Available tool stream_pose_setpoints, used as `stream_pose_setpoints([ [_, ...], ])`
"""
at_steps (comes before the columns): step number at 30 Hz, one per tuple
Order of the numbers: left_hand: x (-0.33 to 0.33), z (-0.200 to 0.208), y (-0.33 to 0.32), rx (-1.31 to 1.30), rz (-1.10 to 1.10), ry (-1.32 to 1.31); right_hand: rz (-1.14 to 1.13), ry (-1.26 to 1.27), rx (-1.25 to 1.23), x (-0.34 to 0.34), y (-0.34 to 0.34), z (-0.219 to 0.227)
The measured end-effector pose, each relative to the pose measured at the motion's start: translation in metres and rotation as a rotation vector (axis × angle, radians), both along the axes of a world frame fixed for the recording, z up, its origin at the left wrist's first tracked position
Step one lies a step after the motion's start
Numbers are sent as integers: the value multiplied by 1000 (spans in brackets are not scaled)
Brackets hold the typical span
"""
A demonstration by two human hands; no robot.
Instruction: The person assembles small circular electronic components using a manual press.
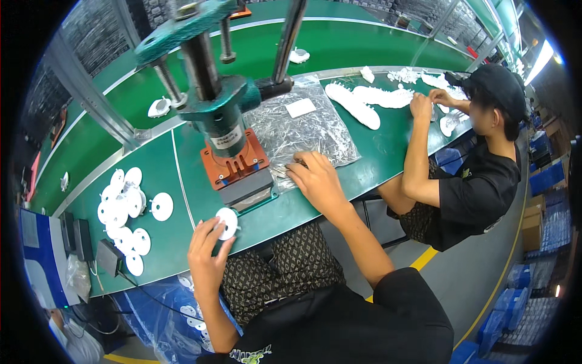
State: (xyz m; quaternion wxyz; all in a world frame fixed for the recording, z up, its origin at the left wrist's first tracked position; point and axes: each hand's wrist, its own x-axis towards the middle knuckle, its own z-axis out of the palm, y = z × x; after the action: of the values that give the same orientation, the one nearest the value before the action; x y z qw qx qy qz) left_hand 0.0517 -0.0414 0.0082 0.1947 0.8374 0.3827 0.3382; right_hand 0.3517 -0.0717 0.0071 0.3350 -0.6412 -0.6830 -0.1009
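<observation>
L hand (208, 255) pinching white disc (229, 216) by near edge of worktop (167, 249), peg pointing rt. R hand (318, 182) on bag (330, 136), can't tell grip. Room L.

Press (225, 115) blks ctr | pass: tbl (194, 176) btwn press & loose disc (166, 201) | plastic bag (321, 130) blks R
</observation>
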Motion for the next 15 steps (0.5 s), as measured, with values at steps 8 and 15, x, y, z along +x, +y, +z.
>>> stream_pose_setpoints([
  [8,3,4,-5,45,17,9,-81,42,92,-7,1,-5],
  [15,2,2,-2,74,27,6,-7,794,145,-30,-19,-7],
])
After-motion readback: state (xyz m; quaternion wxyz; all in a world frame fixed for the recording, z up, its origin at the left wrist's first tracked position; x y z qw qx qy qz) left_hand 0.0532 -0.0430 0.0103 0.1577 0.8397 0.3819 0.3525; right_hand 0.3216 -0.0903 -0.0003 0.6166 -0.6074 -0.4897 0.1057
